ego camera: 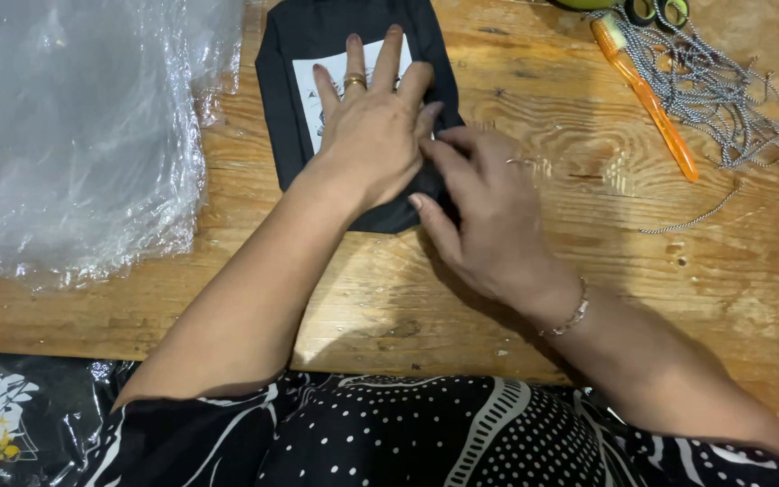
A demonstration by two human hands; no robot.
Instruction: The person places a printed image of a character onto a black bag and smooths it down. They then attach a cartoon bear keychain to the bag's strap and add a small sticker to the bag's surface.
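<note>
Both forearms reach forward from the near edge of a wooden tabletop (588, 135). The right hand (484, 212), wrist braceleted, lies angled inward, fingers extended and fingertips pressing the right border of a folded black garment (299, 54); it grips nothing. The left hand (373, 126) lies flat, palm down, fingers spread, on top of the garment, partly covering its white printed panel (317, 86). The garment's long axis runs from the near middle of the tabletop toward the far edge. Crumpled clear plastic sheeting (74, 135) fills the far left corner; an orange-handled tool (646, 95) and grey cord (723, 86) lie toward the far right corner.
</note>
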